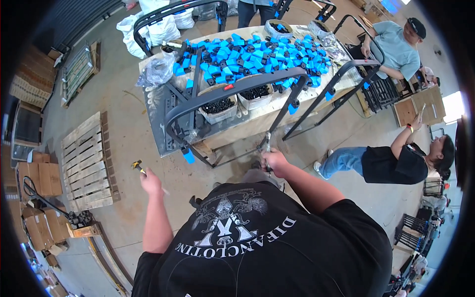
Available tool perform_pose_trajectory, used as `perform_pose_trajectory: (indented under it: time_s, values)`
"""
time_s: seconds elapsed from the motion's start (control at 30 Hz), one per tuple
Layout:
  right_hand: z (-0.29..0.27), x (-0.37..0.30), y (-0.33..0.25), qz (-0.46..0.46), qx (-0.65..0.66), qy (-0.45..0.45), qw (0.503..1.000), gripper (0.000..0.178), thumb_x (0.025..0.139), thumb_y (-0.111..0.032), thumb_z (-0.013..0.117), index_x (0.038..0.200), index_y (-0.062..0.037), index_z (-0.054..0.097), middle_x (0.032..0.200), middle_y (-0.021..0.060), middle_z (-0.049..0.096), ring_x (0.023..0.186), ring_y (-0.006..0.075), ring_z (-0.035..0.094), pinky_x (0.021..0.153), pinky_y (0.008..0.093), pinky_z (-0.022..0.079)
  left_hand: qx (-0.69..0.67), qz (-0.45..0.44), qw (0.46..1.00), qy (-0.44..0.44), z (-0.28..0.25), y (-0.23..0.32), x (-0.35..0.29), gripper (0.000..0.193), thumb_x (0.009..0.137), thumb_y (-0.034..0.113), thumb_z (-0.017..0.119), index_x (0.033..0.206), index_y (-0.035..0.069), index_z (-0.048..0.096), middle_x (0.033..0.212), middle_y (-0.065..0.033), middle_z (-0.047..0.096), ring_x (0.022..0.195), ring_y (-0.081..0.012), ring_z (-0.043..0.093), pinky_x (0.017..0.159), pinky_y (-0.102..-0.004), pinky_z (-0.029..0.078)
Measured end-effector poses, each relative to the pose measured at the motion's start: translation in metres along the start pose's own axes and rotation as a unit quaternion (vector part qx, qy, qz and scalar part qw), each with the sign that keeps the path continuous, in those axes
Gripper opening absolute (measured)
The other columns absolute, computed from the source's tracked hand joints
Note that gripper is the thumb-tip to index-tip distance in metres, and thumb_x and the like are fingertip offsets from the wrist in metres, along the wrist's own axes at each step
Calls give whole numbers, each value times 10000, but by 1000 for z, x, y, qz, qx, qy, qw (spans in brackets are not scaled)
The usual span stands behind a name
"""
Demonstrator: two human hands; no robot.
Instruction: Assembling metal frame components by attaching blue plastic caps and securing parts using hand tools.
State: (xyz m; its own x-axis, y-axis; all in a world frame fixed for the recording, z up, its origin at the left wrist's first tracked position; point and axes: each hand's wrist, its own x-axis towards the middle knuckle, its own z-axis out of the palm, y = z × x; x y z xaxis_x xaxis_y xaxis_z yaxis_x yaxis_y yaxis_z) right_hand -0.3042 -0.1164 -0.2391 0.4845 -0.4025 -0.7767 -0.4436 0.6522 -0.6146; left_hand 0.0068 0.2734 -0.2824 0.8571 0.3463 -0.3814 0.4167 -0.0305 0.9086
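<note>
My left hand [152, 182], out to the left of the table, is closed around a small hammer [137, 164] with a yellow and black head. My right hand [275, 163] grips a slim metal tool [268, 142] whose shiny end points at the table; its exact kind is unclear. Just ahead of both hands stands a black U-shaped tube frame [237, 89] with a small red part on its top bar. A blue piece [188, 155] sits by its left leg, another blue piece [293, 107] on its right leg. Neither hand touches the frame.
Many blue and black plastic pieces [257, 57] cover the table [153, 106]. Bins of small black parts [217, 106] line its near edge. More frames [336, 81] stand at the right. One person [403, 49] works there; another [396, 161] stands nearer. A wooden pallet [86, 163] lies left.
</note>
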Motion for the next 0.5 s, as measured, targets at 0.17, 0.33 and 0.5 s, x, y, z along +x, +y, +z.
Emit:
perform_pose_trajectory:
  time_s: [0.17,0.33,0.5]
  values:
    - [17,31,-38,-153,-306,-8,940,237,907,-145,564,1097,-6,590,756,106,615,595,216,607,509,382,451,400,71,841,-356,-67,5,-54,189,958,168,532,1023,38,654,704,-15,554,566,-105,503,499,-287,409]
    - [80,56,-148,-161,-287,-80,941,461,879,-271,645,1191,63,581,1034,263,683,933,361,686,803,421,541,275,-142,854,-419,29,65,-208,213,1011,181,533,1108,15,625,711,-3,532,499,-74,415,424,-246,324]
    - [39,56,-151,-269,-436,-43,858,554,864,-348,687,1226,57,578,1110,270,679,1038,387,667,891,403,534,261,-36,881,-392,172,78,-231,214,999,195,556,1038,15,663,700,-5,550,508,-97,454,440,-265,355]
